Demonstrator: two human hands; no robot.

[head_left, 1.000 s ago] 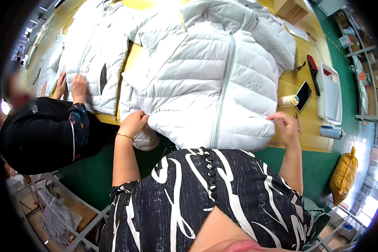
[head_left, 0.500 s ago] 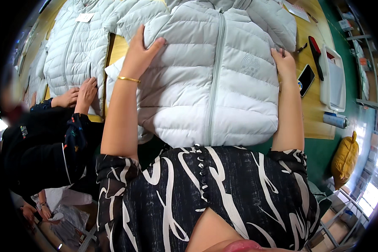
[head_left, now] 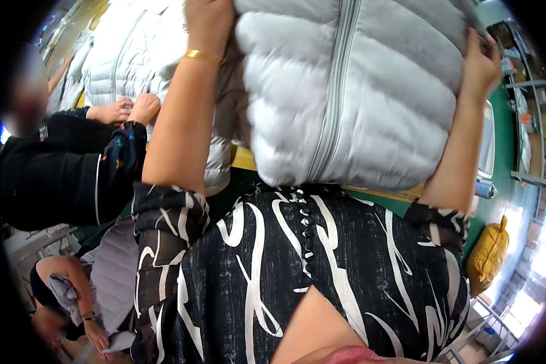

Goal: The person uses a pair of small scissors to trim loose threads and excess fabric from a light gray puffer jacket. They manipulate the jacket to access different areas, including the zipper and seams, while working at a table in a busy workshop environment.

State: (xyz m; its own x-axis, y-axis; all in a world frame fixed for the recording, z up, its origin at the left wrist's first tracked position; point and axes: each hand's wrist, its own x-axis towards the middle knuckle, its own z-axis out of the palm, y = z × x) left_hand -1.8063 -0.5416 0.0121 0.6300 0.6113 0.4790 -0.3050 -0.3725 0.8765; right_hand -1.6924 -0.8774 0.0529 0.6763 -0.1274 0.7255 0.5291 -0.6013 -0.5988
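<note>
A light grey quilted puffer jacket (head_left: 291,115) is raised in front of me, its lower hem hanging close to my chest. A zip runs down its front. At the jacket's upper left is my left hand (head_left: 209,24); its fingers pass out of the top of the picture, but that side of the jacket is held up beside it. My right hand (head_left: 482,67) is closed on the right side edge of the jacket, fingers curled. Something small and dark shows at those fingers, too small to name.
Another light grey jacket (head_left: 124,57) lies to the left under a co-worker's hands (head_left: 130,111). Lower left, a second person sits by grey fabric (head_left: 112,267). On the right are a white tray (head_left: 487,136), a spray can (head_left: 484,189), a yellow sack (head_left: 488,255) and shelves (head_left: 531,85).
The jacket has come up off the table toward me, looking larger. Both my hands have moved up and apart with it. The phone and red-and-black tool on the table are now hidden.
</note>
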